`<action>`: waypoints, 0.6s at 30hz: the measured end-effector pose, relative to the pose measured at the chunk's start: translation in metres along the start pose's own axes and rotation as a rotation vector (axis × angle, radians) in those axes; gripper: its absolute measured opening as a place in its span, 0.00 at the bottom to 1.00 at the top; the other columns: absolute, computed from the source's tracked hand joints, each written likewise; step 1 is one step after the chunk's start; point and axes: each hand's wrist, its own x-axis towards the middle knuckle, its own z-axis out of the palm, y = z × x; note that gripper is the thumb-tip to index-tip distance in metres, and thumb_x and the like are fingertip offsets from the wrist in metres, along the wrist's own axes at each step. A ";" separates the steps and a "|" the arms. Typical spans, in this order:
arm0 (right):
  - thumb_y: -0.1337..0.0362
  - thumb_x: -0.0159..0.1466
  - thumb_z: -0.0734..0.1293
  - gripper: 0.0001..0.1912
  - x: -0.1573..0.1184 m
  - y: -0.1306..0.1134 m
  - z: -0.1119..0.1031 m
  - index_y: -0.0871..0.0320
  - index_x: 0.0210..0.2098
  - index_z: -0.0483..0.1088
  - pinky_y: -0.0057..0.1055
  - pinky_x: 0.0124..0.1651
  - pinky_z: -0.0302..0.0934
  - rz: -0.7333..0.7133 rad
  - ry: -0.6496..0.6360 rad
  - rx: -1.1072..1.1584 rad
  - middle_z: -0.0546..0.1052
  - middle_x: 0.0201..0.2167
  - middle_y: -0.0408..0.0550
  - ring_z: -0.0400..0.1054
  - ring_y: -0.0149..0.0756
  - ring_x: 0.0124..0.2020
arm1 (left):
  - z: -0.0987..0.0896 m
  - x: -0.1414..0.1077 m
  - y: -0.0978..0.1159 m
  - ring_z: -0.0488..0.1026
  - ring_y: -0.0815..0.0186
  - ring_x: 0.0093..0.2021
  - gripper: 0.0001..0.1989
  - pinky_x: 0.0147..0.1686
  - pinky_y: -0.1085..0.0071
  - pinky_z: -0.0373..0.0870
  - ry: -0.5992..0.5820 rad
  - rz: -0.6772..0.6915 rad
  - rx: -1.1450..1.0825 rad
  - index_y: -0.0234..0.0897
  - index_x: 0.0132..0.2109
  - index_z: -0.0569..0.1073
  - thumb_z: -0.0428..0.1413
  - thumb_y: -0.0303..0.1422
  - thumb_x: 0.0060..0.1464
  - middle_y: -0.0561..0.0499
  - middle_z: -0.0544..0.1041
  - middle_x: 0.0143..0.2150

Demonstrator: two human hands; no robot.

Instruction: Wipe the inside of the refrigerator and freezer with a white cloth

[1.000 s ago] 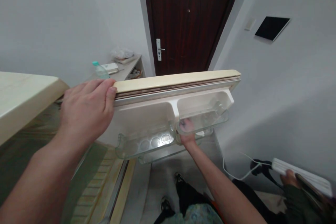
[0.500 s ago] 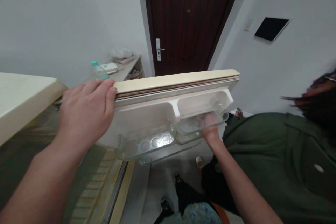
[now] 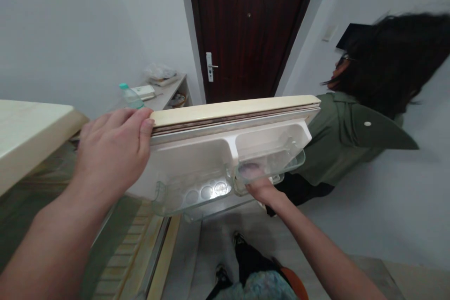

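Observation:
My left hand (image 3: 114,143) is wrapped over the top corner of the open refrigerator door (image 3: 232,110), its thumb along the edge. My right hand (image 3: 262,189) reaches in at the lower shelf level on the door's inner side. Its fingers are partly behind the upper right clear door bin (image 3: 270,166), and a blurred purplish patch shows through the plastic beside them. What those fingers hold cannot be made out. The left clear bin (image 3: 193,197) has round egg hollows in its base.
On the left are the refrigerator's top (image 3: 31,126) and its ribbed yellowish interior (image 3: 119,258). Behind the door, a bottle (image 3: 131,96) with a green cap stands by a low shelf (image 3: 165,96). A person in a green jacket (image 3: 337,136) is at right, near a dark red door (image 3: 253,33).
My right hand has moved left and a little down along the right bins. The person in green has moved away towards the wall. My left hand keeps its hold on the door.

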 end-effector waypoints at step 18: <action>0.46 0.68 0.63 0.25 -0.148 -0.010 -0.020 0.59 0.51 0.76 0.35 0.40 0.69 0.627 0.754 0.200 0.81 0.41 0.53 0.75 0.41 0.35 | 0.002 -0.003 -0.001 0.73 0.47 0.56 0.26 0.54 0.55 0.64 0.041 0.026 -0.071 0.33 0.59 0.73 0.36 0.40 0.73 0.38 0.78 0.55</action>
